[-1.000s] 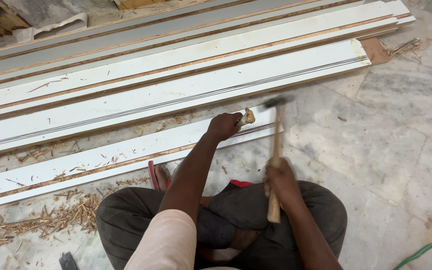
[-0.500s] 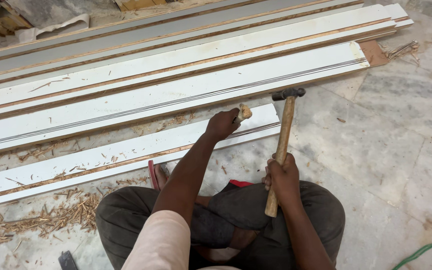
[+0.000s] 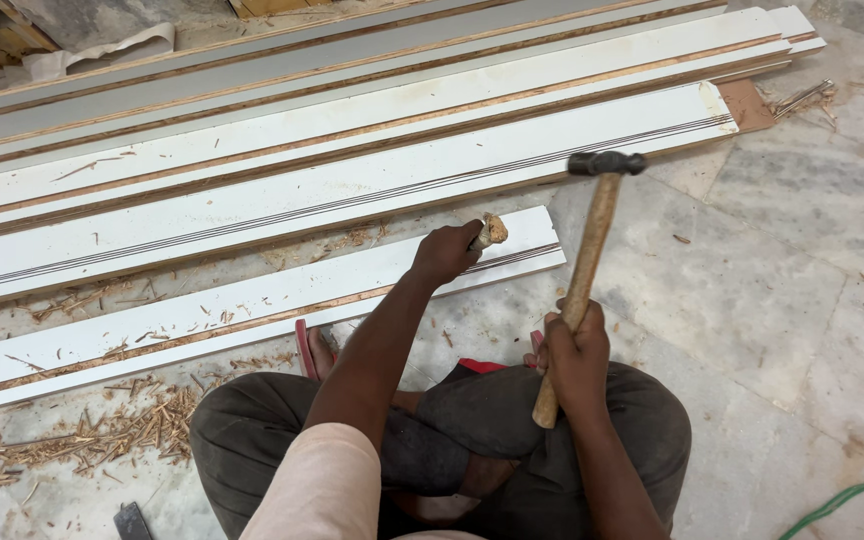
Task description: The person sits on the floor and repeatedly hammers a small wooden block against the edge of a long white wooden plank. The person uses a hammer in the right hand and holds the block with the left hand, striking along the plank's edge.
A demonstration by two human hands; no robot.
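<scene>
Hammer (image 3: 592, 270) raised, right hand (image 3: 574, 352) gripping its handle. Left hand (image 3: 444, 254) clamps chisel (image 3: 489, 232) on white board (image 3: 252, 305). Best strike squarely, fingers below the butt.

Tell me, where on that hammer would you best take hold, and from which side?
Grip the hammer low on its wooden handle, near the butt end, probably coming from the right side, as the right hand does. The handle is long, straight and bare, tilted up with the dark metal head topmost, so a low grip likely gives the fullest swing and stays clear of the head.
</scene>
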